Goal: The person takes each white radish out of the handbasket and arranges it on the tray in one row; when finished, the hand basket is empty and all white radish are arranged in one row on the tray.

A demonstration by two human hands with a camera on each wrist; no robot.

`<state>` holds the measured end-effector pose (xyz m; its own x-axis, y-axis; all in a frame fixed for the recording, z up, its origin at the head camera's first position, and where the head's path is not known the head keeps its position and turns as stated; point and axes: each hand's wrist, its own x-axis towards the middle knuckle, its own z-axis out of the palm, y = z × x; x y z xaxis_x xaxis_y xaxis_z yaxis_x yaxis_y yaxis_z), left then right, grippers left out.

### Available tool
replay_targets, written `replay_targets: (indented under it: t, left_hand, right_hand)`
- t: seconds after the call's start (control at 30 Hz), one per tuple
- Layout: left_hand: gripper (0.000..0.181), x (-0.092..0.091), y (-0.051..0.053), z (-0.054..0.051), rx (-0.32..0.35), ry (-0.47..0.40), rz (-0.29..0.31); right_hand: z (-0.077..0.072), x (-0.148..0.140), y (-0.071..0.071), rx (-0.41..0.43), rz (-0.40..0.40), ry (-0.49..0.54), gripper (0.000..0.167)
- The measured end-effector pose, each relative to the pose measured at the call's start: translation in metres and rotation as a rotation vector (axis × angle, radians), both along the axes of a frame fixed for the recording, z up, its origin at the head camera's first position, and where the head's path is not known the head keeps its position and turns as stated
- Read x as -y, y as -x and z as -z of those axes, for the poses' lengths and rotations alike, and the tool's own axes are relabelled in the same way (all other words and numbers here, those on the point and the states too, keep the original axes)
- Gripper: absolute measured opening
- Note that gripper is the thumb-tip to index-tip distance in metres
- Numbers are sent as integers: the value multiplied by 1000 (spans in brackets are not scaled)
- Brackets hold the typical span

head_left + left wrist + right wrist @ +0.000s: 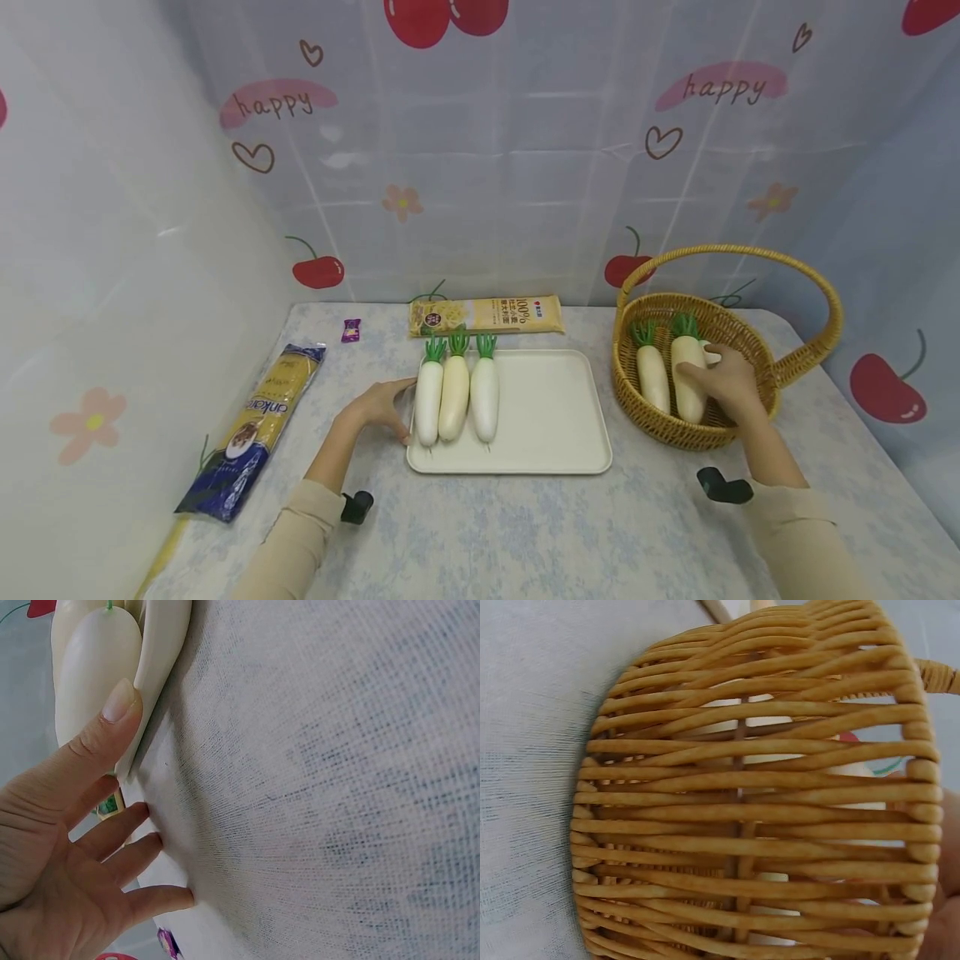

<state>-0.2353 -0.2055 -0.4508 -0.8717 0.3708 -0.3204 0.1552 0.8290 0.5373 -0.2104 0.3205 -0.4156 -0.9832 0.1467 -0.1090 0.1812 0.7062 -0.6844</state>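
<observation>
Three white radishes with green tops lie side by side on the left half of a white tray (pixel 551 408): an outer left radish (pixel 429 400), a cream middle one (pixel 453 398) and a right one (pixel 485 400). My left hand (pixel 381 408) is at the tray's left rim, fingers spread and holding nothing; the left wrist view shows the thumb (pixel 112 724) by the rim. Inside a wicker basket (pixel 637 408), my right hand (pixel 723 379) grips a white radish (pixel 686 375), thumb across it. Another radish (pixel 654 379) lies left of it. A further white piece shows partly behind the fingers.
Behind the tray lies a yellow noodle packet (pixel 487 316). A small purple wrapped sweet (pixel 351 330) is at the back left, and a blue-and-yellow pasta bag (pixel 251 433) along the left edge. The basket's tall handle (pixel 813 292) arches over its right side.
</observation>
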Motion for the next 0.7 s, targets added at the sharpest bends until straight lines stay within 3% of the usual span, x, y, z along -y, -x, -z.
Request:
replay_targets:
  t: [0.23,0.5,0.7]
  left_hand:
    - [107,-1,-1,0,4,-7,-10]
    - [106,-1,-1,0,0,-3,-12]
    - [106,-1,0,2,7,3,-19]
  right_hand:
    - [-3,-3,-1,40,-23,233,90]
    - [-12,3,-6,73,-46,360,92]
    - [-18,11,-14,45,-69,458,86]
